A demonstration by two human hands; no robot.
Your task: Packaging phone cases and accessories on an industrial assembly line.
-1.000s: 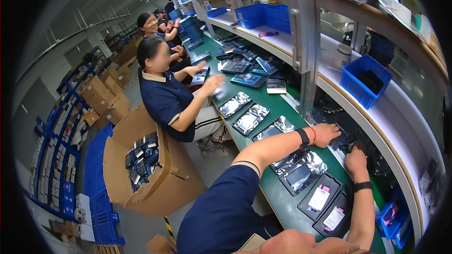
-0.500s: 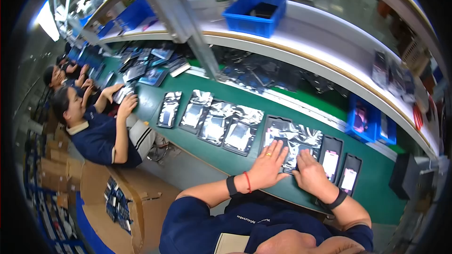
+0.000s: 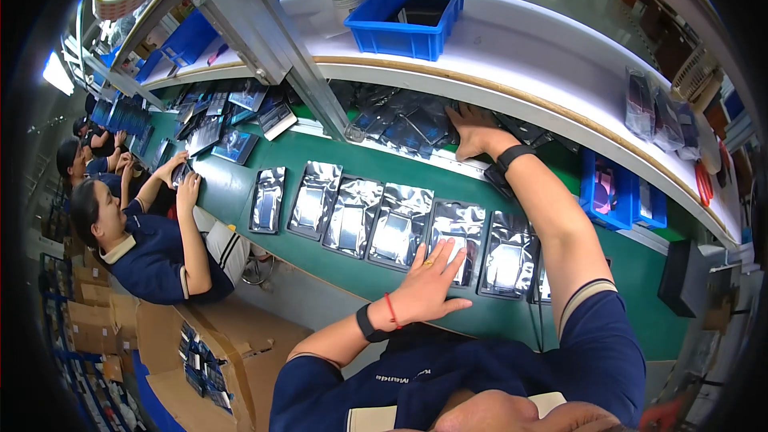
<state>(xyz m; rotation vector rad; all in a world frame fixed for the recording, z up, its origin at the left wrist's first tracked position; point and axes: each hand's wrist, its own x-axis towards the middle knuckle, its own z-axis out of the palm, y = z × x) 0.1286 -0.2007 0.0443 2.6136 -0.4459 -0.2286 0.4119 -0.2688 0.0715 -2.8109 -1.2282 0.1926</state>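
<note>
The left hand point(image 3: 428, 284) lies flat and released, fingers spread, on a silver foil bag point(image 3: 454, 238) near the front edge of the green desk point(image 3: 240, 192). This bag sits in a row of like bags point(image 3: 352, 220) that runs from about 9 o'clock to 3 o'clock across the desk, each lying flat with its long axis pointing from the front edge toward the shelf, roughly 6 to 12 o'clock, slightly tilted. The bags lie just beside one another, some touching.

The right hand point(image 3: 472, 132) reaches to 12 o'clock, under the white shelf point(image 3: 512, 48), resting on a pile of dark bags point(image 3: 400, 128); I cannot tell whether it grips one. A blue bin point(image 3: 400, 28) stands on the shelf above.

Bare green strips run in front of and behind the row. At 9 o'clock a co-worker point(image 3: 152, 248) handles other bags.
</note>
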